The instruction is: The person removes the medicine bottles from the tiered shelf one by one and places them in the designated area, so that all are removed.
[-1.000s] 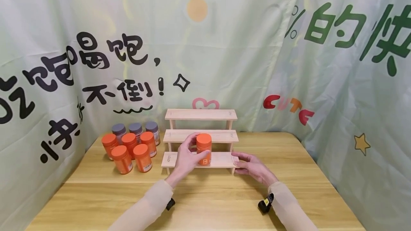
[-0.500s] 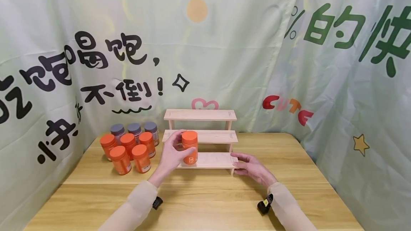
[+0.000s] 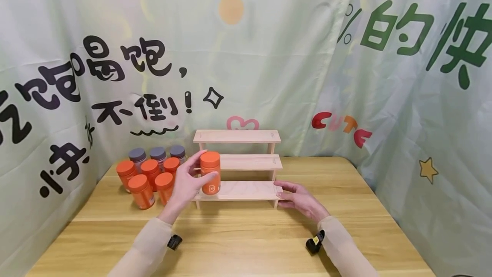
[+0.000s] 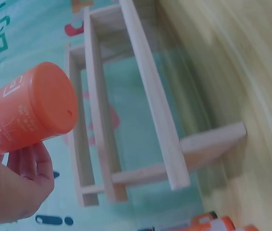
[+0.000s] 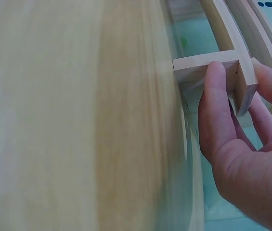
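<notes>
My left hand (image 3: 186,186) grips an orange jar (image 3: 210,173) upright, fingers behind it and thumb across its front. The jar is held in front of the left end of a three-tier wooden display stand (image 3: 246,190); in the left wrist view its round base (image 4: 55,98) shows, lifted off any surface. At the stand's right end, my right hand (image 3: 303,201) pinches the end of the lowest step. In the right wrist view a finger lies against the support leg (image 5: 193,67) and the thumb is over the board's edge.
Left of the stand stand several orange-lidded jars (image 3: 141,191), partly behind my left hand, with a row of purple-lidded jars (image 3: 157,154) at their back. The wooden table (image 3: 246,234) meets a printed curtain (image 3: 269,63) at the rear and sides.
My left hand has carried the orange jar leftward along the stand from its middle to its left end. The right hand keeps its hold on the stand's right end.
</notes>
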Available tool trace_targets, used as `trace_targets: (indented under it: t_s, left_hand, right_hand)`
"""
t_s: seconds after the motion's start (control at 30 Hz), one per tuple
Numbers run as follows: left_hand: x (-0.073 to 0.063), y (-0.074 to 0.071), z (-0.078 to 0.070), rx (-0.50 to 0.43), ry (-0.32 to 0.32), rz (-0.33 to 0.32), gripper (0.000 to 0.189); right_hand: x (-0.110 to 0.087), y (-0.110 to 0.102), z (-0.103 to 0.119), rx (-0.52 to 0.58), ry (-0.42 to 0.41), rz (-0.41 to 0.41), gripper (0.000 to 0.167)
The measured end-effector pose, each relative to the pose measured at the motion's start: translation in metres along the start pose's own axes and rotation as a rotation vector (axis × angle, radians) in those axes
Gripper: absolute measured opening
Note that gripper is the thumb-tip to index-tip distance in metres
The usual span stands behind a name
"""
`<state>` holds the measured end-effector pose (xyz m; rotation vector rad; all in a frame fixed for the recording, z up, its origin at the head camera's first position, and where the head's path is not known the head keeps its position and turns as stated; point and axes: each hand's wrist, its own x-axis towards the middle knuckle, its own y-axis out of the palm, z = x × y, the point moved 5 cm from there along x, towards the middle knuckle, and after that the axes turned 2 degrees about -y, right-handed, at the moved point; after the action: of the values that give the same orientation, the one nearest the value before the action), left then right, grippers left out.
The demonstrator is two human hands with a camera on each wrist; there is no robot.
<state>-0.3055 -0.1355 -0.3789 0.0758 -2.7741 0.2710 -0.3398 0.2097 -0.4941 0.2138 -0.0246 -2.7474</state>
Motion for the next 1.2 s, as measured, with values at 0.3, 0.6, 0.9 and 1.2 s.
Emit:
trace_targets:
  t_s: [0.3,0.6,0.9,1.2]
  left_hand:
    - [-0.001,-0.034,-0.003,-0.008,0.041,-0.030,0.067]
    - [-0.001,-0.065,-0.004,0.061,0.029,0.026,0.069]
    - [0.003,-0.094,-0.011,0.133,-0.024,0.088,0.070]
    - [0.004,-0.126,-0.011,0.270,-0.015,0.054,0.070]
  right_hand:
    - [-0.001,0.000,0.000,0.010,0.001,-0.005,0.056]
    - [-0.002,0.001,0.002,0.018,0.007,-0.010,0.057]
    - [-0.001,0.000,0.002,0.032,0.011,-0.015,0.057]
    - [-0.002,-0.001,0.001,0.025,0.018,-0.022,0.056]
